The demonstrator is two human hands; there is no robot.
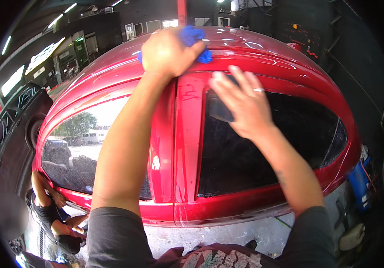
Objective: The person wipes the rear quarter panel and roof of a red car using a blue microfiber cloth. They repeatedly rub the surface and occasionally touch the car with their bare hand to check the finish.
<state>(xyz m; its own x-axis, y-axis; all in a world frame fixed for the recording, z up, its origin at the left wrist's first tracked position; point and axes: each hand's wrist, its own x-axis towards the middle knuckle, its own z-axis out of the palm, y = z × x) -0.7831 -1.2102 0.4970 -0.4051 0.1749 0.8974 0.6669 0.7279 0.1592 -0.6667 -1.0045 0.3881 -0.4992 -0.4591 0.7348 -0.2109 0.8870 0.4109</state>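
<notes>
A glossy red car [245, 62] fills the middle of the view, its side toward me. My left hand [167, 51] is closed on a bunched blue cloth [194, 35], pressed to the upper roof edge above the door pillar. Part of the cloth is hidden under the palm. Slightly blurred, my right hand [245, 105] has its fingers stretched out and a ring on one of them. It is over the top front corner of the dark right-hand window [286, 134], holding nothing; whether it touches the car I cannot tell. The left-hand window [80, 147] reflects trees and vehicles.
Another person [51, 205] in dark clothes crouches low beside the car at the lower left. Behind them stands a dark vehicle [13, 143]. At the right, a blue cylinder-like object [359, 183] stands near the wall. Pale floor [227, 234] shows below the car.
</notes>
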